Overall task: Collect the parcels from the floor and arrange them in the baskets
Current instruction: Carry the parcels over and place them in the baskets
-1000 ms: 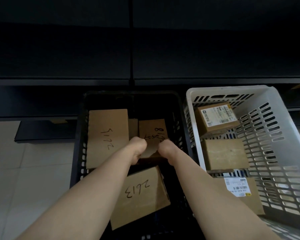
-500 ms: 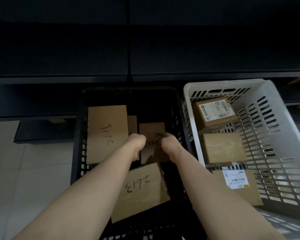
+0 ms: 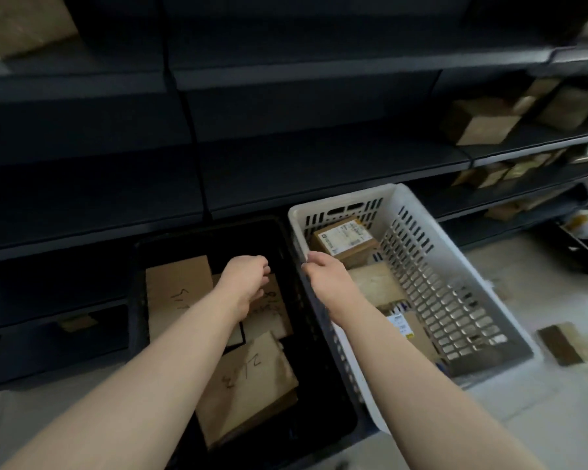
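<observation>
1. The left hand (image 3: 248,283) hangs over the black basket (image 3: 138,300), palm down, with its fingers loosely curled and nothing in them
2. The right hand (image 3: 323,274) is at the left rim of the white basket (image 3: 340,200); its fingertips (image 3: 307,262) bend over that rim and seem to touch it. Motion blur hides whether they grip it, so I cannot tell
3. The two baskets stand side by side on the floor (image 3: 523,408), close against each other, in front of dark shelves (image 3: 286,164)
4. Three brown parcels lie in the black basket. They are a far-left parcel (image 3: 177,286) with handwriting, a middle parcel (image 3: 272,313) partly under the left hand, and a near parcel (image 3: 248,378), also handwritten and lying askew
5. The white basket holds a labelled box (image 3: 343,237) at its far end and a plain parcel (image 3: 374,283) in the middle, just beside the right wrist. A tagged parcel (image 3: 411,334) lies nearest, partly hidden by the right forearm
6. A loose parcel (image 3: 560,344) lies on the floor to the right of the white basket, apart from it
7. More boxes (image 3: 482,125) sit on the shelves at the upper right — too blurred to tell more
</observation>
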{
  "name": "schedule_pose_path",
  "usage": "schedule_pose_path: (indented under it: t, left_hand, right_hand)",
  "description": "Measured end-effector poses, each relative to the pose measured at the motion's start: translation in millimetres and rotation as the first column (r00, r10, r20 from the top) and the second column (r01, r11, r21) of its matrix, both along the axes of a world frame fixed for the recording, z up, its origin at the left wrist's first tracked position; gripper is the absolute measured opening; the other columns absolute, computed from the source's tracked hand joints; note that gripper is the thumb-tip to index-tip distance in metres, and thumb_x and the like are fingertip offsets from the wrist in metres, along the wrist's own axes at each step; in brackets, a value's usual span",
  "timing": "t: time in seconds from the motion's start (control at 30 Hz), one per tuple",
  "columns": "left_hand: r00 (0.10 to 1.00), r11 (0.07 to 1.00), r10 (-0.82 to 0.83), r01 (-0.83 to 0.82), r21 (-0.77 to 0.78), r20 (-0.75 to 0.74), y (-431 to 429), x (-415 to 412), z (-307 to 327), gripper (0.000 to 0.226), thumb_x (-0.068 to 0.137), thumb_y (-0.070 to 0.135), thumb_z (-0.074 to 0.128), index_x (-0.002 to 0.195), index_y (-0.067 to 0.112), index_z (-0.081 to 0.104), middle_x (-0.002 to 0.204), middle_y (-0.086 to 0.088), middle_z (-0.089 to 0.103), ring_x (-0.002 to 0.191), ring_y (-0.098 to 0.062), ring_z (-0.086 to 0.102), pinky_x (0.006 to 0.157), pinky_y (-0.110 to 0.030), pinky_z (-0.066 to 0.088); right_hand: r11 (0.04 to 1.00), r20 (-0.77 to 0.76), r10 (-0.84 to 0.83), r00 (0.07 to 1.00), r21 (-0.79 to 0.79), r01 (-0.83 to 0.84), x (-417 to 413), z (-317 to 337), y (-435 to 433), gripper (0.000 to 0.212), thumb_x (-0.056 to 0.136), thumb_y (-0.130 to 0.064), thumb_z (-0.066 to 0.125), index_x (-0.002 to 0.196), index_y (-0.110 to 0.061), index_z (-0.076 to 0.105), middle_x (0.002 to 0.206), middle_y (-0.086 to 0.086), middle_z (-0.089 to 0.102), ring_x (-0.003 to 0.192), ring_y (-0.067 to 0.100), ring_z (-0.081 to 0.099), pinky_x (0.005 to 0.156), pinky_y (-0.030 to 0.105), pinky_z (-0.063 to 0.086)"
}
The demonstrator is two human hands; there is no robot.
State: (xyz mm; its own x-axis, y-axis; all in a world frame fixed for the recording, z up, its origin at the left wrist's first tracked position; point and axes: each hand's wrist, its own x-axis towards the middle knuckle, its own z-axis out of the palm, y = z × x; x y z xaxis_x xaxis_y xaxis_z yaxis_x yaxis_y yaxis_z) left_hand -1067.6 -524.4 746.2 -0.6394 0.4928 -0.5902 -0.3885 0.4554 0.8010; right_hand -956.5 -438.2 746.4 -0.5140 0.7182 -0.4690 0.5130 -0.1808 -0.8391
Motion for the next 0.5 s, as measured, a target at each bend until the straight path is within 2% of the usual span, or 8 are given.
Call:
schedule_pose_path:
  t: [0.07,0.13,0.17,0.23,0.3,0.37,0.43,0.5]
  left_hand:
    - [0.999,0.998,-0.037,0.038,0.049,-0.025,12.7,22.5,17.0,0.014,0.098,0.017,0.047,0.090,0.017,0.058,0.103,-0.003,0.063,0.097,-0.018,0.059,0.088,-0.036,0.049]
    - [0.996,0.992,-0.077,0.082,0.097,-0.051,29.3,49.3,32.2,0.019,0.096,0.015,0.048,0.080,0.017,0.059,0.094,-0.006,0.061,0.087,-0.018,0.055,0.071,-0.030,0.045]
    - [0.994,0.988,-0.096,0.103,0.117,-0.060,38.6,64.2,38.7,0.020,0.096,0.014,0.048,0.079,0.016,0.059,0.092,-0.007,0.059,0.084,-0.018,0.054,0.067,-0.028,0.042]
    - [0.984,0.978,-0.150,0.161,0.134,-0.093,58.4,97.5,51.1,0.018,0.096,0.015,0.048,0.082,0.015,0.060,0.093,-0.007,0.059,0.086,-0.019,0.054,0.069,-0.029,0.043]
    - [0.971,0.963,-0.210,0.226,0.148,-0.115,78.6,132.9,58.0,0.017,0.097,0.018,0.047,0.086,0.017,0.061,0.095,-0.006,0.061,0.088,-0.019,0.057,0.080,-0.035,0.048]
    - [0.959,0.947,-0.259,0.275,0.166,-0.112,94.7,164.2,62.8,0.017,0.098,0.021,0.046,0.089,0.018,0.061,0.094,-0.006,0.062,0.089,-0.019,0.058,0.084,-0.037,0.048]
    - [0.934,0.916,-0.341,0.356,0.185,-0.111,120.4,222.6,67.2,0.018,0.098,0.022,0.046,0.092,0.017,0.062,0.094,-0.007,0.062,0.089,-0.020,0.059,0.084,-0.037,0.048]
    - [0.909,0.887,-0.407,0.418,0.197,-0.092,143.1,286.8,70.6,0.020,0.100,0.020,0.044,0.099,0.012,0.062,0.095,-0.007,0.061,0.090,-0.021,0.058,0.087,-0.038,0.048]
  right_hand:
    - [0.995,-0.034,-0.097,0.995,0.021,0.097,26.6,16.8,5.7,0.044,0.100,-0.018,0.049,0.143,-0.012,0.047,0.141,0.003,0.052,0.124,0.018,0.051,0.094,0.022,0.036]
    - [0.977,-0.077,-0.208,0.975,0.029,0.211,58.6,28.0,15.3,0.039,0.097,-0.017,0.051,0.136,-0.012,0.054,0.129,0.005,0.060,0.105,0.016,0.057,0.094,0.027,0.045]
    - [0.965,-0.100,-0.259,0.961,0.017,0.262,77.0,33.4,21.5,0.038,0.096,-0.016,0.051,0.134,-0.012,0.056,0.127,0.006,0.061,0.105,0.016,0.057,0.098,0.032,0.047]
    - [0.930,-0.137,-0.365,0.921,-0.018,0.366,118.9,42.4,36.7,0.035,0.095,-0.015,0.052,0.129,-0.013,0.060,0.119,0.006,0.064,0.111,0.020,0.058,0.101,0.039,0.047]
    - [0.894,-0.166,-0.446,0.879,-0.048,0.445,165.8,51.9,50.2,0.029,0.096,-0.015,0.052,0.123,-0.013,0.063,0.104,0.004,0.067,0.102,0.021,0.062,0.092,0.036,0.051]
    - [0.862,-0.175,-0.505,0.845,-0.054,0.504,205.1,57.1,60.7,0.029,0.097,-0.014,0.052,0.123,-0.011,0.063,0.097,0.006,0.067,0.097,0.024,0.063,0.092,0.038,0.050]
    - [0.812,-0.191,-0.579,0.793,-0.040,0.583,271.3,60.1,75.8,0.031,0.096,-0.012,0.052,0.125,-0.008,0.061,0.101,0.010,0.067,0.108,0.034,0.062,0.095,0.040,0.048]
    - [0.758,-0.193,-0.642,0.742,-0.015,0.652,338.4,57.2,91.7,0.033,0.094,-0.015,0.054,0.126,-0.011,0.061,0.110,0.006,0.065,0.117,0.035,0.057,0.102,0.041,0.047]
